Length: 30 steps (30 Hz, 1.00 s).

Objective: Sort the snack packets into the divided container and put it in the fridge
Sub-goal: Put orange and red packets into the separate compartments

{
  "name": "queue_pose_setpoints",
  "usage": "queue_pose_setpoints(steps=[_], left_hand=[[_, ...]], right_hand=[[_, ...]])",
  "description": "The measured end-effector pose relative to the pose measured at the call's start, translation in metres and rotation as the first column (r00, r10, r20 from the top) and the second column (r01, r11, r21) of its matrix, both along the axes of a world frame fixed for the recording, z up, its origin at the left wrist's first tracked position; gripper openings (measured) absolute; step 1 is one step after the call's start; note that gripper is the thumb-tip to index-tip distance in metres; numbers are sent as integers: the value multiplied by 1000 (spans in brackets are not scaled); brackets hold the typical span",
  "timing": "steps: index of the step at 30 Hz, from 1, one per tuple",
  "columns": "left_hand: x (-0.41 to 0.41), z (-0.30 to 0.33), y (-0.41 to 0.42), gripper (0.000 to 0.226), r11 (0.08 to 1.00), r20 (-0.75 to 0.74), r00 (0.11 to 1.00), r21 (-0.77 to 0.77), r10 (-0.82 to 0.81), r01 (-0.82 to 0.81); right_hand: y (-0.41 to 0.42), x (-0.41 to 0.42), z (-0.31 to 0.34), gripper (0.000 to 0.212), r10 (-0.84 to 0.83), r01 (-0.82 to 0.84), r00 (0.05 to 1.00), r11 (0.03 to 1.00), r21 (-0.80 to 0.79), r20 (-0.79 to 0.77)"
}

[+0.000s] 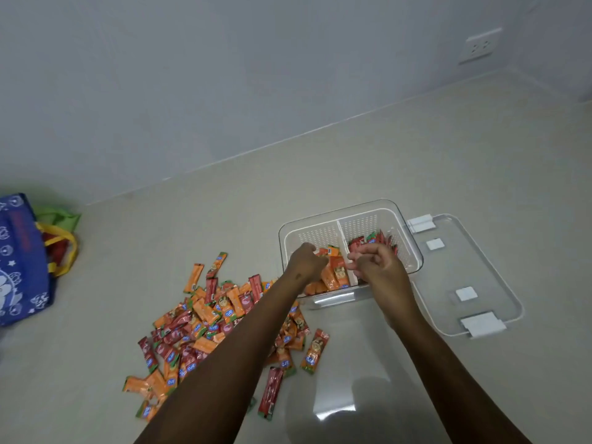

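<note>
I see a pale glossy floor [400,161] carrying everything. At its centre sits the clear divided container [413,248], with its clear lid [499,277] lying flat just beside it at three o'clock. A loose heap of orange and red snack packets [205,318] spreads at seven o'clock. A blue bag [19,261] rests at nine o'clock

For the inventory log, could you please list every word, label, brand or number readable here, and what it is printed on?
"aro": blue badge on the loose snack packets on the floor, seen inverted.
Other packet print: too small to read.
Blue bag: red lettering, too blurred to read.
Divided container, lid, wall socket: no text visible.
</note>
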<state>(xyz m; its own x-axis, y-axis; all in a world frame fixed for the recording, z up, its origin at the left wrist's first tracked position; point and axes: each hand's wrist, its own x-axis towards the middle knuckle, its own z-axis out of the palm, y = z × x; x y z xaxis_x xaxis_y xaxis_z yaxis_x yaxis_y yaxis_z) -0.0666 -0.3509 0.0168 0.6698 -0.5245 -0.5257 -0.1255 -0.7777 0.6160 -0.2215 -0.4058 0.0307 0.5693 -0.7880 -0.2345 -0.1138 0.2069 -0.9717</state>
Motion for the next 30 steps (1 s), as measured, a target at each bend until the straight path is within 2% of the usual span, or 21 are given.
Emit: queue_pose_setpoints(steps=[4,7,10,13,16,18,20,22,26,28,30], left_hand=[[-10,32,48,23,967,146,989,-253,27,11],[-22,38,97,12,937,206,972,-348,110,-32],[-31,29,147,11,945,262,955,-324,137,-47],[-32,3,194,9,970,234,967,-239,105,-47],[-32,-23,232,9,984,189,978,-167,86,-54],[-33,-35,251,9,986,192,976,-152,101,-72],[-32,-45,266,10,986,200,975,-153,94,-64],[-28,-54,278,14,988,194,976,-137,99,-73],[-16,-74,300,21,970,113,969,-136,218,-202],[-11,-84,310,18,953,74,955,-127,286,-275],[-7,-94,318,16,948,101,947,-129,304,-290]], right_hand=[[27,1,4,8,98,-97,995,995,-26,23],[50,1,3,6,199,-198,980,979,-51,2],[76,-2,-8,5,326,-331,941,942,-49,-88],[100,-1,-42,7,410,-440,879,894,-87,-243],[118,-1,-84,19,499,-627,729,761,-164,-468],[125,-7,-111,31,496,-747,629,598,-289,-598],[128,-12,-136,45,466,-796,590,474,-376,-660],[128,-12,-150,45,418,-796,574,486,-360,-704],[133,-6,-138,14,336,-762,553,575,-299,-763],[138,-4,-135,9,304,-772,501,581,-259,-810],[145,-2,-132,10,281,-783,447,581,-220,-849]])
